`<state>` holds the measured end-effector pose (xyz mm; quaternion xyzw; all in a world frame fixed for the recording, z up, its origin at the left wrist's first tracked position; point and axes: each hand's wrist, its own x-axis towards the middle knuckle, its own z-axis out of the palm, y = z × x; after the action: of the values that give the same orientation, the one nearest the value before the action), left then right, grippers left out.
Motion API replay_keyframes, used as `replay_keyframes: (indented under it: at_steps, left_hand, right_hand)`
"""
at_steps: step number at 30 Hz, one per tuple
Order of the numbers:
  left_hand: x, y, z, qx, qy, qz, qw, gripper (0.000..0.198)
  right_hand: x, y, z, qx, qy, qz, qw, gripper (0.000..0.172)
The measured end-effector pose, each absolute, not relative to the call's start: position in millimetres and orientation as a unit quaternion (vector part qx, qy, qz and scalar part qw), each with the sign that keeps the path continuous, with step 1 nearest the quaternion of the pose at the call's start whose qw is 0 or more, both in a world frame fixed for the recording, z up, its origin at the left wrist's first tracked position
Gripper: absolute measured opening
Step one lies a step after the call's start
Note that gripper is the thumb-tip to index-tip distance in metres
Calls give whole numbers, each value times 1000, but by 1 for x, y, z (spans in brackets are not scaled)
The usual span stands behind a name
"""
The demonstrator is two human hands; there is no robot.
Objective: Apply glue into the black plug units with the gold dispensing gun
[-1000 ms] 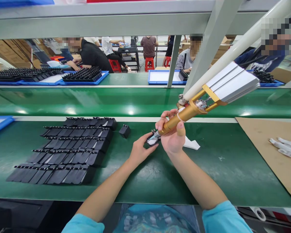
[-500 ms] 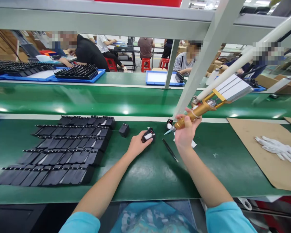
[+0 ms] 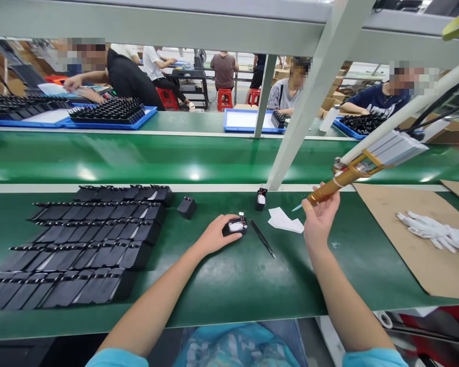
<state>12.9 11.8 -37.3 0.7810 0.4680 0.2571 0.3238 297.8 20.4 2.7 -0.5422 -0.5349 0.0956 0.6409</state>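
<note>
On the green table, my left hand (image 3: 219,233) is closed around a small black case (image 3: 235,226) with a white part and red wires inside. My right hand (image 3: 322,216) grips a gold dispensing tool (image 3: 334,184), whose pale blue tip points down-left above the table. Between my hands lie black tweezers (image 3: 262,238) and a folded white paper (image 3: 285,221). Behind them stands another open black case (image 3: 260,200) with a white part in it. A closed-looking black case (image 3: 186,207) sits to the left of my left hand.
Rows of black cases (image 3: 87,260) cover the table's left. At right, white gloves (image 3: 434,232) lie on brown cardboard (image 3: 398,224). A slanted grey post (image 3: 302,107) rises at the back edge. Across the green divider, people work beside blue trays (image 3: 149,116).
My right hand has moved right with the gold tool, away from the standing case, uncovering the white paper. My left hand's case is turned and slightly lower in view. The camera view has shifted.
</note>
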Motion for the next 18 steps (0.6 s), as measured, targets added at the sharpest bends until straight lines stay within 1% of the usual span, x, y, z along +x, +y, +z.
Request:
replay_keyframes:
  at_steps: [2,3,4,5,6,7,8,10,11,12,13,15,16,18]
  left_hand:
    - [13,12,-36,781,460,263,330,52]
    - [13,12,-36,781,459,265,331,53]
    - [13,12,-36,781,459,265,330,53]
    - [13,13,-36,782,460,262,329,52]
    - [13,13,-36,783,463,257,326,50]
    - [13,13,-37,784,466,251,324,48]
    - [13,13,-37,785,468,246,322,47]
    - [14,13,-38,786,472,241,319,47]
    - [14,14,-38,785,474,241,318,47]
    - [14,14,-38,784,475,243,317,48]
    - [14,13,-38,783,476,246,316,48]
    - [14,13,-38,783,475,250,314,48]
    - [14,13,-38,783,475,251,313,48]
    - [14,13,-38,785,475,248,310,48]
  right_hand:
    - [303,17,5,-554,-522,27,648,75]
    - [305,15,8,-558,-514,-12,652,72]
    - [307,12,10,-562,-514,-37,647,65]
    - [307,9,13,-567,-532,-35,627,53]
    - [306,5,15,-575,-571,-4,586,40]
    - [303,2,17,-583,-624,48,517,29]
    - [299,-1,17,-591,-679,105,422,23]
    - [286,-8,13,-594,-756,174,212,23]
    - [278,-10,10,-593,-776,177,126,24]
    - [271,-13,6,-592,-787,166,62,23]
    - [265,-14,2,-590,-793,151,20,21]
    - [257,-15,-4,-586,-799,132,-16,15]
    - [257,-14,-6,-586,-799,133,-16,13]
    - [261,-11,-5,-594,-789,154,16,12]
